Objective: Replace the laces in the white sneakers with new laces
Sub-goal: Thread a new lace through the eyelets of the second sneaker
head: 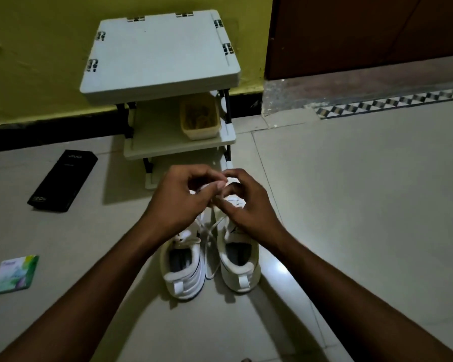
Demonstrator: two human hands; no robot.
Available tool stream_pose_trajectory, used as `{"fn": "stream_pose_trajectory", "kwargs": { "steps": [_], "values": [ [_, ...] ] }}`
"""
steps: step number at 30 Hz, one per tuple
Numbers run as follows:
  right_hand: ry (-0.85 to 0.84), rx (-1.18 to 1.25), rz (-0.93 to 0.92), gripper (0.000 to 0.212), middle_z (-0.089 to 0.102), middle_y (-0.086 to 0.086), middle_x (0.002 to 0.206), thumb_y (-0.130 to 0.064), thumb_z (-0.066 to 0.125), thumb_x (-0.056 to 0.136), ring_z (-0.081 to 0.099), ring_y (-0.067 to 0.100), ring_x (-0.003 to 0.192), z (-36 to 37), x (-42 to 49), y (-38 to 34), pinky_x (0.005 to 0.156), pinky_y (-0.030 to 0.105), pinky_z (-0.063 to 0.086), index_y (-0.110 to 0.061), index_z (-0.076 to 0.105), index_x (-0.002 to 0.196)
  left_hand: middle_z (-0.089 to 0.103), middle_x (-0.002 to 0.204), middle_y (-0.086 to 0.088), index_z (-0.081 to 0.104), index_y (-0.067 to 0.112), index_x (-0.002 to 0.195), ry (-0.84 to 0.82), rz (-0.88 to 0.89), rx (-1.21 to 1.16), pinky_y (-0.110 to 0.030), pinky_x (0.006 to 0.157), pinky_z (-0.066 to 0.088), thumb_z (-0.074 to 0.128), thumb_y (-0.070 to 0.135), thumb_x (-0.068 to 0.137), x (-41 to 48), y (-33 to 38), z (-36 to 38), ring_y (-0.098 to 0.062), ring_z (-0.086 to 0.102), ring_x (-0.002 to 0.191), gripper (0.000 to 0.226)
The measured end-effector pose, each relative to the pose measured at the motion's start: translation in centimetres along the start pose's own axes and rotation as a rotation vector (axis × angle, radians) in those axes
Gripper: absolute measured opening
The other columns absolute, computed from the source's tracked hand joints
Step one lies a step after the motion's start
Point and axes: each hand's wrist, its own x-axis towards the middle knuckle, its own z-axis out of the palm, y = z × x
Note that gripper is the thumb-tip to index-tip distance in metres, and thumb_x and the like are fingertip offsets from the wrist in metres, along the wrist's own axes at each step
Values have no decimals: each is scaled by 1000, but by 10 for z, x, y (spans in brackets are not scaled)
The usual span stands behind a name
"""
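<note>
Two white sneakers stand side by side on the tiled floor, heels toward me: the left sneaker (185, 267) and the right sneaker (239, 262). A white lace (211, 239) runs loosely from between my hands down into the gap between the shoes. My left hand (179, 198) and my right hand (246, 205) meet above the shoes' front parts, fingers curled, both pinching the white lace. The toes and eyelets are hidden under my hands.
A low white two-tier rack (158, 56) stands against the yellow wall, with a small tub (200, 118) on its lower shelf. A black box (63, 180) and a small green-white packet (15, 274) lie on the floor at left. A brown door (364, 35) is at right.
</note>
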Motion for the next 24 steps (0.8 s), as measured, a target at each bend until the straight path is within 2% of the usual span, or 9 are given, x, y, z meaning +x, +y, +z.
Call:
{"fn": "stream_pose_trajectory", "kwargs": {
  "steps": [2, 5, 7, 9, 12, 15, 18, 21, 24],
  "values": [
    [24, 12, -31, 12, 73, 1, 80, -17, 73, 92, 73, 16, 73, -4, 13, -10, 73, 41, 59, -11, 72, 102, 74, 81, 12, 80, 24, 97, 64, -22, 26, -25, 62, 49, 72, 14, 93, 0, -11, -10, -3, 64, 67, 13],
    [150, 88, 40, 7, 72, 1, 73, -14, 72, 91, 70, 15, 69, -13, 22, -9, 66, 30, 55, -9, 76, 89, 73, 78, 11, 79, 28, 95, 121, -144, 59, -37, 68, 53, 73, 17, 92, -3, -39, -25, -14, 66, 73, 13],
    [216, 101, 112, 7, 73, -1, 73, -18, 74, 90, 70, 15, 72, -17, 24, -3, 66, 32, 54, -13, 77, 87, 75, 78, 6, 80, 25, 92, 132, -224, 50, -32, 75, 52, 72, 16, 93, -8, -60, -33, -10, 69, 77, 12],
    [273, 81, 156, 9, 72, -4, 73, -23, 75, 89, 68, 13, 72, -20, 24, 4, 69, 39, 55, -17, 76, 82, 75, 76, 5, 79, 25, 85, 127, -298, 107, -29, 75, 50, 70, 16, 94, -13, -76, -41, -12, 68, 77, 15],
    [350, 109, 256, 16, 67, -2, 64, -23, 72, 89, 61, 13, 62, -24, 27, 13, 66, 40, 52, -16, 74, 75, 70, 72, 6, 75, 18, 77, 84, -394, 267, -14, 62, 40, 67, 15, 96, -21, -90, -45, -7, 59, 66, 21],
    [374, 252, 353, 19, 63, 8, 60, -14, 65, 95, 64, 24, 59, -26, 29, 16, 67, 42, 55, -4, 69, 80, 69, 71, 3, 70, 18, 71, 71, -421, 397, -19, 58, 39, 67, 16, 97, -26, -100, -45, -3, 55, 60, 26],
    [378, 353, 397, 12, 72, 15, 79, -12, 61, 98, 75, 29, 78, -25, 25, 18, 73, 41, 60, -1, 67, 98, 67, 72, 3, 74, 21, 78, 69, -348, 431, -29, 67, 48, 70, 17, 94, -27, -103, -41, -15, 64, 69, 17],
    [348, 133, 372, 19, 75, 4, 90, -14, 70, 88, 74, 17, 82, -27, 15, 25, 76, 33, 60, -17, 67, 107, 69, 76, 9, 78, 20, 83, 169, -320, 258, -27, 72, 51, 76, 18, 90, -23, -89, -25, -5, 65, 72, 7],
    [182, -225, 323, 22, 72, -6, 85, -16, 77, 76, 69, 5, 78, -24, -4, 26, 76, 22, 57, -21, 68, 96, 72, 68, 7, 77, 18, 77, 237, -392, -46, -19, 62, 50, 79, 13, 86, -16, -69, -5, -2, 64, 62, 10]
  ]
}}
